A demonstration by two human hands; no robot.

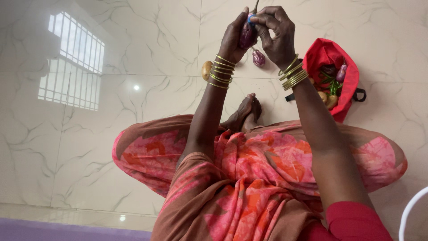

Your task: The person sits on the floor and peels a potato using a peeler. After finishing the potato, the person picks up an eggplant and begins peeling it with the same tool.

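You sit cross-legged on the pale marbled floor (133, 89), your lap draped in pink and brown patterned cloth (249, 178), one bare foot (243, 114) poking out ahead of it. To your right on the floor lies an open red bag (345, 93) with small vegetables inside, a purple one and some yellowish ones among green stems. Your left hand (234, 38) and right hand (277, 33) are raised together in front of you, gold bangles on both wrists. Between them you hold a small purple brinjal (246, 35), stem pointing away from you. Your left fingers wrap around its body; your right fingers pinch near its stem end, where a small blue thing (251, 18) shows, too small to make out. Beyond your hands, a second brinjal (258, 58) lies on the floor. A yellowish potato (206, 69) lies just left of your left wrist.
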